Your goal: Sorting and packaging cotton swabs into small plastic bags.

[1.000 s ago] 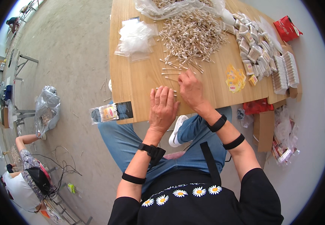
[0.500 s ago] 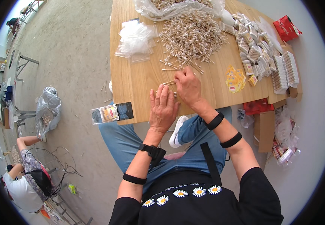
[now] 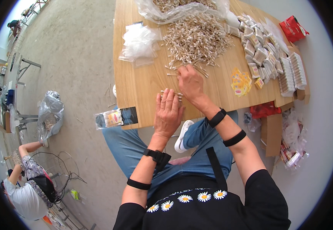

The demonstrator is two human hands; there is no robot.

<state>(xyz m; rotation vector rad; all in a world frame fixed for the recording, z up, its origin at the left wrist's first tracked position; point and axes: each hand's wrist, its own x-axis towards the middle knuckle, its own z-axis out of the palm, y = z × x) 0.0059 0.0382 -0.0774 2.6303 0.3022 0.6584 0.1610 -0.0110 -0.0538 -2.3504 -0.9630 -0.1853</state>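
Observation:
My left hand lies flat on the wooden table, its fingers stretched over a few cotton swabs whose white tips show beyond the fingers. Ahead and to the right, my right hand is bent, thumb and fingertips drawn together at the near edge of a big heap of cotton swabs. Loose swabs lie right by those fingertips, and whether one is pinched there is hidden. Left of the heap is a stack of clear plastic bags.
A filled swab packet rests on the table's near left corner. Yellow printed cards lie right of my hands, before many bundled swab packs. A red bag stands far right. Another person is at lower left.
My right hand has drawn away from the left hand's fingers and shifted slightly forward to the edge of the heap. My left hand stays nearly in place over the swabs.

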